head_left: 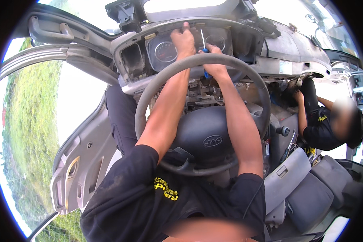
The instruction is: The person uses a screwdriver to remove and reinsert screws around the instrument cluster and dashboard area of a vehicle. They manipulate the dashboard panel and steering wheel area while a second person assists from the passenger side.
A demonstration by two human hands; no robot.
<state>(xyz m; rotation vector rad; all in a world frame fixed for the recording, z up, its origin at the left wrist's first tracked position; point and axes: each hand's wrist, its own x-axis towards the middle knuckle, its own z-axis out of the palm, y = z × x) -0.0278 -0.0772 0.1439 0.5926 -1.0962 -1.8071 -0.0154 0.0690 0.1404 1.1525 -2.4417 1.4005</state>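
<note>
In front of me, behind the steering wheel (pixel 141 105), sits an instrument cluster (pixel 163 51) with round gauges. My left hand (pixel 184 41) reaches past the rim to the cluster's upper edge, thumb pointing up and the other fingers bent against it. Just to its right, my right hand (pixel 214 63) is closed around a screwdriver (pixel 206 51) with a blue handle. The thin metal shaft points up across the cluster's face. Part of the handle shows below my fingers; the palm hides the rest. Both forearms pass over the wheel hub.
The dashboard (pixel 284 50) has its trim off, and wiring and brackets (pixel 203 94) show below the cluster. A gear lever (pixel 283 131) and grey seats (pixel 310 197) lie to the right. Another person (pixel 324 125) works at the far right. The left door (pixel 82 173) stands open.
</note>
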